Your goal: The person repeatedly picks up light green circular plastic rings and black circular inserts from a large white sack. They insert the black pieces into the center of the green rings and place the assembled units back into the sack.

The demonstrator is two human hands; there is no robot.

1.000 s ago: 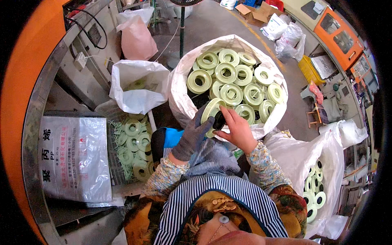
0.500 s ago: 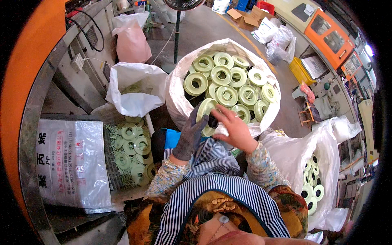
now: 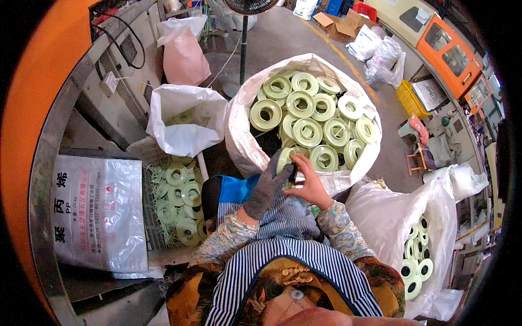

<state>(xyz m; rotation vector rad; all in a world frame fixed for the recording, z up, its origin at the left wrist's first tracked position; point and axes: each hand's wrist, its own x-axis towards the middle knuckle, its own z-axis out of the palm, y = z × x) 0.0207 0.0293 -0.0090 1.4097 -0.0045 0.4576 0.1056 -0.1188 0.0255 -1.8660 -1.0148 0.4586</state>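
So the person's got a pale green ring up in front of them, right around the middle of the frame, just over the near edge of a big white sack. The left hand, in a grey glove, has it gripped from the left side, fingers wrapped behind and thumb across the front. The right hand is bare and comes in from the other side, fingers and thumb curled around a black part at the ring; it's touching, but can't tell how tight that hold is, and whether the black part sits fully inside the ring is hidden by the fingers. The big sack is heaped with similar green rings, mostly lying flat or leaning on each other. Lower right of the frame there's another white sack, gaping open, with green rings with dark centres showing in it. Left of centre, a pile of rings sits among pale green strips, right beside a flat printed bag. Above that pile is a smaller white bag standing open, and a pink bag is up in the upper left. A striped apron covers the person's front, bottom centre.
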